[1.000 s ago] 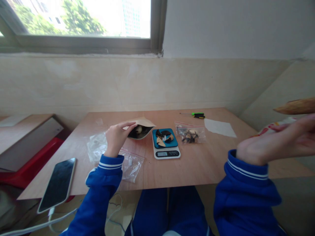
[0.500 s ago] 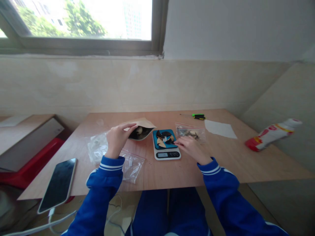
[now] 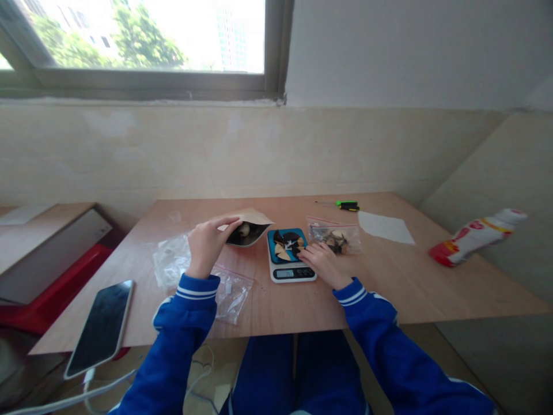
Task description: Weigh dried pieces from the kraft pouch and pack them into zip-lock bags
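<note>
My left hand [image 3: 207, 245] pinches the rim of a kraft paper pouch [image 3: 254, 217], keeping its mouth apart; a pale round piece and dark contents show inside. Right of the pouch sits a small kitchen scale [image 3: 273, 273] with a blue top and a lit display too small to read. Dark and tan dried pieces [image 3: 283, 252] lie on its top. My right hand [image 3: 324, 264] reaches over the scale's right edge, fingers closed together at the pieces; what they pinch is hidden. Just behind this hand is a zip bag [image 3: 352, 237] of dried pieces.
Clear plastic bags [image 3: 231, 294] lie by my left forearm. A phone [image 3: 101, 323] with a cable overhangs the table's left edge. At the back are screwdrivers [image 3: 348, 206] and white paper [image 3: 386, 227]. A red-and-white bottle [image 3: 475, 237] stands at the right.
My right hand has moved a little left, further over the scale's top, and more of the zip bag behind it shows. My left hand stays on the pouch.
</note>
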### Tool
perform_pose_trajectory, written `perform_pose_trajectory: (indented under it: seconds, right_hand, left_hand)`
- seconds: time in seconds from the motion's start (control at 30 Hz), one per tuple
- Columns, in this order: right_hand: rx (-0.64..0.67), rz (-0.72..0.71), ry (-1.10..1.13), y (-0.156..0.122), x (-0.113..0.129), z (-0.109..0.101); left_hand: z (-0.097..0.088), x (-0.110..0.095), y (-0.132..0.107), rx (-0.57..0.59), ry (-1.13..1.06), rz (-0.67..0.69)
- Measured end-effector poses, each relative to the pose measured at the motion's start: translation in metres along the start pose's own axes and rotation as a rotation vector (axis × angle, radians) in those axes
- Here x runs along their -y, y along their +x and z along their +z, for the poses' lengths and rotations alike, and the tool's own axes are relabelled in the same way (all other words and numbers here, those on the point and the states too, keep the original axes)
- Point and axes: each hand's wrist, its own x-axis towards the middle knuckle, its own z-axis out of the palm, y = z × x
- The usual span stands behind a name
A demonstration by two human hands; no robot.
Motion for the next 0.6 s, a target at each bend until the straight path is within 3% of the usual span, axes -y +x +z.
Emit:
perform_pose_trajectory:
  seconds: [0.2,0.37,0.6]
  right_hand:
    - [0.014,0.028,0.043,-0.001,0.000,-0.002]
    - [-0.060,0.113,0.242,0.006,0.005,-0.026]
    - [-0.197,0.203,0.405,0.014,-0.005,-0.061]
  left_hand:
    - [0.000,-0.001,-0.001,0.011,0.009,-0.010]
    - [0.002,0.001,-0.001,0.033,-0.022,0.019]
    - [0.025,0.008,-0.009,0.289,0.074,0.027]
